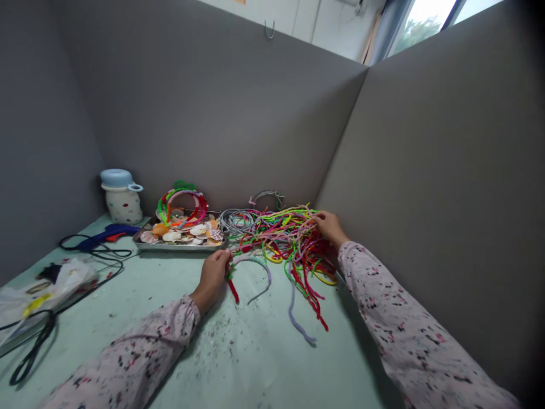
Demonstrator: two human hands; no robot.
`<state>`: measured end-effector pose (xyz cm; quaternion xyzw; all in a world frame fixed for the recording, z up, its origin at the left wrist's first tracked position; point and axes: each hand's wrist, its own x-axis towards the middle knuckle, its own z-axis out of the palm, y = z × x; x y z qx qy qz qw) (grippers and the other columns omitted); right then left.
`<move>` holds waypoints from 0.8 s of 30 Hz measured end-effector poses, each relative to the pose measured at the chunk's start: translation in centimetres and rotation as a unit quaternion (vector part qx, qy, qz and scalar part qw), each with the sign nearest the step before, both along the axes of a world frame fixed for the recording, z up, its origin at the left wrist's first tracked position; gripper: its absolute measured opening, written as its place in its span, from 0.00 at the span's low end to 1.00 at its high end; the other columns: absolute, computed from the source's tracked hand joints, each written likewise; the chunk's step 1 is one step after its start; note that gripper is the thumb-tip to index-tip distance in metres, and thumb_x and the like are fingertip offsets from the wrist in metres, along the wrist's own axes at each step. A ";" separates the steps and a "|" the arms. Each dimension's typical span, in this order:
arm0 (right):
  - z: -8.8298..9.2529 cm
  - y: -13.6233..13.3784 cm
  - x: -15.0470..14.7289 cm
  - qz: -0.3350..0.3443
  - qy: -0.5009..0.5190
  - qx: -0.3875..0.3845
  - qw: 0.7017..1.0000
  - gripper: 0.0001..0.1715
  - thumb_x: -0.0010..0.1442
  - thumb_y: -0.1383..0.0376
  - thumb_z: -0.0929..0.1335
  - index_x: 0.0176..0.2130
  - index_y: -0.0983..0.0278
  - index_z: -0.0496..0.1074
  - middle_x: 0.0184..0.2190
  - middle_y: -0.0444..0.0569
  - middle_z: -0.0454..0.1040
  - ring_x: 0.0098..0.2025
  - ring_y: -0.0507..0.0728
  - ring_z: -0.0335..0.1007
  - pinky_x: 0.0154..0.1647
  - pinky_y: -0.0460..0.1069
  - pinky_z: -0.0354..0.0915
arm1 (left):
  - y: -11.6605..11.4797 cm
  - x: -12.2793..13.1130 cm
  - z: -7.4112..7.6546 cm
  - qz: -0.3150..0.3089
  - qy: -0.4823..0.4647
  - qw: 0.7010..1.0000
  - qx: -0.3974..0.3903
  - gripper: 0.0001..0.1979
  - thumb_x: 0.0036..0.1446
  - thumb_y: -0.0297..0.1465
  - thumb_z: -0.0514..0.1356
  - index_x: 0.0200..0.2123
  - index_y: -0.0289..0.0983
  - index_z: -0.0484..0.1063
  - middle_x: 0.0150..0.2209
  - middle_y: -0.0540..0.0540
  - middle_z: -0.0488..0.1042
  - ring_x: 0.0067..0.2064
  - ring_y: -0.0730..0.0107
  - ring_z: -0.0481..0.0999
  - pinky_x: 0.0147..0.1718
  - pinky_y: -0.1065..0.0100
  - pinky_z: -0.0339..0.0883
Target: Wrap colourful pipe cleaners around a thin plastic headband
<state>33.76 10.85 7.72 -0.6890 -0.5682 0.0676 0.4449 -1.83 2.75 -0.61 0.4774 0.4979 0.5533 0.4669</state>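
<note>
- Left hand (214,275): fingers pinch the headband (269,277) at its left side, over the worktop (255,363); probably light, springy.
- Right hand (330,228): fingers pinch heaped pipe cleaners (293,232) at the far edge; likely soft, tangly; best held by loose ends.

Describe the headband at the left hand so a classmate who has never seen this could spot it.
On the pale green table, find the metal tray of seashells. Near its front right corner is the left hand, with the headband arching rightward from it. Unlike the tangled pipe cleaners behind it, it makes one open curve, pale green on top, lavender down its right side.
</note>
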 end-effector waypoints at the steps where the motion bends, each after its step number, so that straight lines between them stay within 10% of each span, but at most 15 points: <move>1: 0.1 0.3 -0.2 0.000 -0.026 0.004 1.000 0.10 0.53 0.66 0.67 0.34 0.67 0.77 0.33 0.52 0.78 0.35 0.55 0.72 0.39 0.48 0.65 | 0.0 0.0 0.0 -0.002 0.007 1.000 0.003 0.18 0.51 0.45 0.57 0.27 0.35 0.71 0.20 0.51 0.66 0.20 0.76 0.62 0.19 0.74 0.53; 12: -0.2 3.2 -1.2 -0.040 -0.135 -0.026 0.990 0.06 0.49 0.68 0.70 0.30 0.66 0.79 0.32 0.57 0.78 0.39 0.59 0.73 0.39 0.48 0.63 | 0.1 0.1 -0.3 -0.005 0.022 1.000 0.010 0.19 0.52 0.46 0.57 0.25 0.35 0.71 0.18 0.52 0.63 0.20 0.76 0.60 0.19 0.74 0.51; 24: 2.1 3.5 -0.3 -0.015 -0.018 0.006 1.000 0.14 0.56 0.66 0.63 0.31 0.71 0.76 0.20 0.49 0.73 0.21 0.51 0.66 0.26 0.45 0.62 | -0.3 0.1 0.2 -0.007 0.048 0.999 0.016 0.16 0.51 0.43 0.58 0.24 0.35 0.72 0.19 0.52 0.65 0.22 0.76 0.60 0.20 0.74 0.51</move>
